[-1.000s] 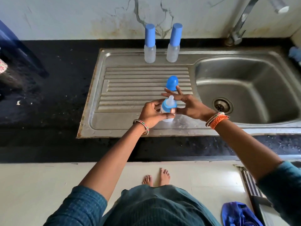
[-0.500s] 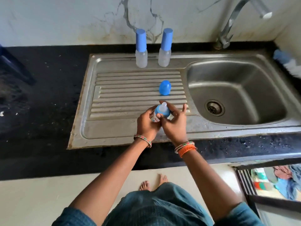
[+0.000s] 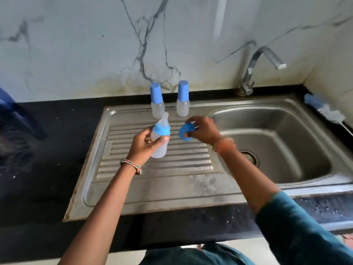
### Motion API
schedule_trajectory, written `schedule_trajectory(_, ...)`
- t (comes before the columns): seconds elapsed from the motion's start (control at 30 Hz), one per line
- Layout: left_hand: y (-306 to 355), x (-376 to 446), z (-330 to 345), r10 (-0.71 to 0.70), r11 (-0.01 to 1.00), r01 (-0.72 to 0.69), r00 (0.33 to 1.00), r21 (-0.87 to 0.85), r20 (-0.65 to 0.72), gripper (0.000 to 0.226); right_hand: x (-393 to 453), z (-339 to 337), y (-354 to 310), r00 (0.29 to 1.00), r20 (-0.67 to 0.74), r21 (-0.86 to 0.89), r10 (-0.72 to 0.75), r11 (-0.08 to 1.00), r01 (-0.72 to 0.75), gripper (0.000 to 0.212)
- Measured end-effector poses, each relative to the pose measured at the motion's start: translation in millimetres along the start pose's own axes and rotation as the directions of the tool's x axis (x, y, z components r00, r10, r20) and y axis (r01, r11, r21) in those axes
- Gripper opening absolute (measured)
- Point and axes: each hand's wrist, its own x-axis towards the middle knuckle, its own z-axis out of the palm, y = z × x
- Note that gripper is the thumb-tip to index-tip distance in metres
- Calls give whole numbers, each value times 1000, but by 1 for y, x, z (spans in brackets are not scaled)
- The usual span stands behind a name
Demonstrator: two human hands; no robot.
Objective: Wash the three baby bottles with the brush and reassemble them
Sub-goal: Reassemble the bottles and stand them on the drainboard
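At the far left a dark blue object [image 3: 7, 104] stands on the black surface [image 3: 47, 150], cut off by the frame edge. To its right lies the steel sink unit, its ribbed draining board [image 3: 152, 180] stained and rusty along the left rim. At the back of the board two baby bottles stand upright side by side: the left capped bottle [image 3: 157, 101] and the right capped bottle [image 3: 183, 99], each with a tall blue cap on a clear body that looks empty. In front of them, held above the board, the left hand [image 3: 146, 143] grips the third bottle [image 3: 160, 139], fingers and thumb wrapped round its clear body; it tilts slightly, wears its blue collar and pale teat with no cap on, and nothing can be seen inside. Just to the right, apart from that bottle, the right hand [image 3: 202, 131] pinches the loose blue cap [image 3: 185, 131] between fingers and thumb, its open mouth turned down and left; this hand is blurred. Further right is the sink basin [image 3: 305, 150], holding only its drain, with the curved tap [image 3: 254, 69] behind it. At the far right the bottle brush [image 3: 324, 110] lies on the sink's rim, bristles blue and white.
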Motion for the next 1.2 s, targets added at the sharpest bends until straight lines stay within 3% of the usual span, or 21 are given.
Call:
schedule_trajectory(0.07, 11, 13, 14, -38, 998, 40, 998, -58, 41, 17, -1, -55, -3, 997, 69, 376, -22, 927, -6, 47)
schedule_trajectory(0.13, 24, 24, 30, -46, 992, 55, 996, -111, 82, 11, -15, -109, 11, 967, 158, 735, -200, 677, 20, 46)
schedule_trajectory(0.2, 36, 35, 54, -45, 988, 63, 991, -140, 125, 27, -27, -144, 54, 926, 191, 881, -326, 473, -15, 49)
schedule_trajectory(0.23, 41, 40, 68, -55, 984, 76, 989, -159, 137, 37, -28, -145, 89, 921, 237, 886, -309, 457, -75, 48)
schedule_trajectory(0.27, 43, 45, 81, -74, 982, 97, 987, -163, 143, 45, -25, -138, 121, 917, 298, 851, -265, 510, -129, 46)
schedule_trajectory(0.3, 46, 49, 93, -83, 980, 109, 984, -167, 156, 47, -21, -128, 151, 941, 337, 662, -34, 719, -211, 46)
schedule_trajectory(0.33, 45, 54, 107, -97, 979, 123, 982, -163, 162, 45, -14, -121, 179, 930, 329, 292, 164, 919, -266, 49)
schedule_trajectory(0.4, 49, 59, 127, -125, 975, 152, 978, -164, 164, 38, -12, -110, 209, 861, 158, -229, 483, 866, -444, 55)
schedule_trajectory(0.43, 51, 61, 133, -129, 974, 154, 980, -164, 152, 39, -10, -114, 205, 852, 47, -244, 522, 833, -497, 53)
schedule_trajectory(0.47, 52, 64, 137, -129, 974, 154, 980, -165, 151, 42, -8, -121, 195, 874, -28, -88, 485, 870, -486, 51)
schedule_trajectory(0.53, 56, 66, 143, -137, 968, 168, 976, -185, 169, 47, -15, -143, 175, 937, 135, 410, 322, 843, -348, 57)
schedule_trajectory(0.57, 58, 65, 145, -139, 963, 176, 973, -203, 182, 49, -20, -147, 166, 948, 285, 686, 143, 660, -306, 63)
schedule_trajectory(0.6, 61, 64, 147, -146, 957, 188, 970, -222, 192, 51, -28, -143, 162, 932, 363, 791, 2, 527, -309, 67)
schedule_trajectory(0.63, 63, 62, 147, -151, 952, 197, 968, -236, 199, 51, -28, -133, 169, 933, 360, 807, 4, 501, -314, 68)
schedule_trajectory(0.7, 64, 56, 147, -179, 942, 222, 967, -253, 182, 49, -27, -111, 180, 940, 188, 448, 285, 827, -340, 67)
schedule_trajectory(0.73, 65, 53, 145, -193, 942, 230, 967, -243, 166, 49, -29, -100, 183, 916, 71, 241, 394, 884, -399, 59)
schedule_trajectory(0.8, 68, 47, 143, -197, 951, 225, 970, -212, 145, 52, -25, -96, 170, 842, -195, 345, 503, 839, -421, 47)
schedule_trajectory(0.87, 72, 40, 137, -213, 956, 232, 969, -178, 122, 44, -20, -114, 137, 898, -96, 773, 430, 600, -204, 42)
schedule_trajectory(0.93, 79, 36, 131, -213, 958, 233, 968, -167, 129, 27, -19, -137, 102, 983, -1, 943, 186, 327, -61, 46)
schedule_trajectory(1.03, 94, 30, 118, -169, 964, 193, 975, -180, 141, 35, -24, -164, 47, 996, -12, 917, -90, 395, 47, 59)
schedule_trajectory(1.2, 125, 18, 88, -71, 965, 89, 994, -245, 82, 43, -19, -184, 6, 971, 90, 935, -220, 354, -6, 63)
